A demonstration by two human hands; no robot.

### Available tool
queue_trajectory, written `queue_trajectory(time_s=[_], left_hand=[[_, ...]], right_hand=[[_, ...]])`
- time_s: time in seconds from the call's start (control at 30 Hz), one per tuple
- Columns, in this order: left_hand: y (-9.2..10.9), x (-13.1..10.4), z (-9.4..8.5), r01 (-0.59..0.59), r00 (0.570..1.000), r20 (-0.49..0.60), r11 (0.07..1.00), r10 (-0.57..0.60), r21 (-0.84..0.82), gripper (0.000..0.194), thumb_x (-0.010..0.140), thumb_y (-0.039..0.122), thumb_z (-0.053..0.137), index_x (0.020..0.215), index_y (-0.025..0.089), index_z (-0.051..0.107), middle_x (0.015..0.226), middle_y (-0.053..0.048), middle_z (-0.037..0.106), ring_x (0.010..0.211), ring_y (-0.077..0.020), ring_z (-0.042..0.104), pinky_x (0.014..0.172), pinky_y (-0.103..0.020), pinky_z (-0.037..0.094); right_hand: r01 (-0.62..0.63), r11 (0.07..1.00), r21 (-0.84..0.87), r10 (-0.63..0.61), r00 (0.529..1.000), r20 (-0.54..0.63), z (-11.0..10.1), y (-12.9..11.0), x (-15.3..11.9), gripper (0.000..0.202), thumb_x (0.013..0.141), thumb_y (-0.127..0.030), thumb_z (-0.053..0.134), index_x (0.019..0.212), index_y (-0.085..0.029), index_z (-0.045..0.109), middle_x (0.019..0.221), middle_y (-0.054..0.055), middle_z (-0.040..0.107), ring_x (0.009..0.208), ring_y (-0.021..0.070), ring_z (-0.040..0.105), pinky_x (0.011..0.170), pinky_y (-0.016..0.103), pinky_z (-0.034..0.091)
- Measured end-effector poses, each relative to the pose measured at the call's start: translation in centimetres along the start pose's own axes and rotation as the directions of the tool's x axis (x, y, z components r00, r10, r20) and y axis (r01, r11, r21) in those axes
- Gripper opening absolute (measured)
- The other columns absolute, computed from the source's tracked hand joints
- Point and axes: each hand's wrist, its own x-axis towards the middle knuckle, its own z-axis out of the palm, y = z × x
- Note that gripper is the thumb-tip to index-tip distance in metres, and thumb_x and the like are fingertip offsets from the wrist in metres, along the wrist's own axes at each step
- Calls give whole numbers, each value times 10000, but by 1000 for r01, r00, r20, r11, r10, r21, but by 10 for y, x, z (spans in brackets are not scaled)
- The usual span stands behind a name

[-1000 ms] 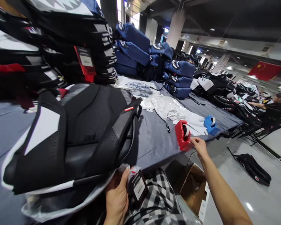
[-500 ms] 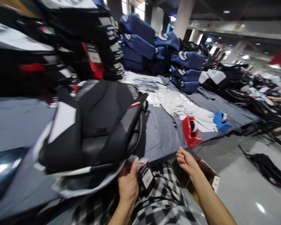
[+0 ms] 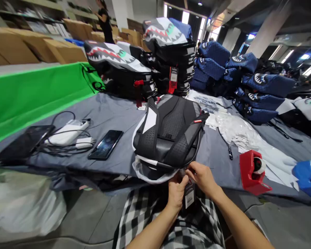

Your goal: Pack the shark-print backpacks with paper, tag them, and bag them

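A black and grey backpack [image 3: 175, 129] lies on the table with its straps up. Clear plastic [image 3: 147, 174] wraps its lower edge. Just below that edge, my left hand [image 3: 176, 193] pinches the top of a dark hang tag [image 3: 189, 197] with a white label. Whether it also grips some plastic is hard to see. My right hand [image 3: 203, 177] meets the left at the tag's top, its fingertips closed together. Anything between those fingertips is too small or hidden to name.
A phone [image 3: 105, 145], white power bank [image 3: 67, 133] and cables lie left. Stacked shark-mouth bags [image 3: 119, 72] and blue bags [image 3: 268, 86] stand behind. A red tape dispenser [image 3: 254, 173] and blue dispenser [image 3: 308, 178] sit right, near plastic sleeves [image 3: 235, 131]. A person [image 3: 105, 20] stands far back.
My right hand has come from beside the red tape dispenser to my left hand at the tag. The view has swung left, bringing the phone, cables and green cloth into sight.
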Motion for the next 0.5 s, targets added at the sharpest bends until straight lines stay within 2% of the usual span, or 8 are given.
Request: queue_trajectory(time_s=[0.13,0.23,0.3,0.4,0.5], left_hand=[[-3,-1,-4,-18,997,74,999,20,-36,495,671,483,823,1036,171,702,1071,-92,736,1048,-271,661,1010,-401,471],[-9,0,-6,12,1000,-23,998,-13,-64,484,708,508,789,1060,186,706,1159,-89,724,1192,-278,606,1106,-407,394],[-13,2,-6,53,991,-117,996,-61,-77,478,656,495,823,1014,194,723,1151,-84,732,1199,-281,605,1127,-414,370],[-15,4,-4,99,983,-143,987,-117,-130,483,586,465,865,968,197,737,1115,-83,747,1118,-276,649,1105,-428,393],[-11,3,0,81,983,-152,983,-107,-167,487,580,478,870,961,203,742,1113,-80,750,1105,-266,656,1090,-418,411]], right_hand=[[-51,998,-20,51,999,-3,4,1,-3,95,912,-204,558,818,-209,563,758,15,619,673,156,547,632,254,375],[-75,993,96,73,997,33,-1,0,-4,111,940,-240,526,838,-207,554,792,18,626,707,159,552,665,261,396],[-87,972,219,70,994,88,-6,1,-6,136,964,-274,491,864,-205,553,815,14,624,739,158,557,696,261,416],[-146,917,372,99,985,145,-6,6,-8,172,968,-320,479,871,-203,559,796,-3,608,740,149,552,707,256,438],[-199,826,528,161,980,117,8,13,-6,162,901,-362,548,960,-211,556,832,-3,610,757,157,563,709,264,473]])
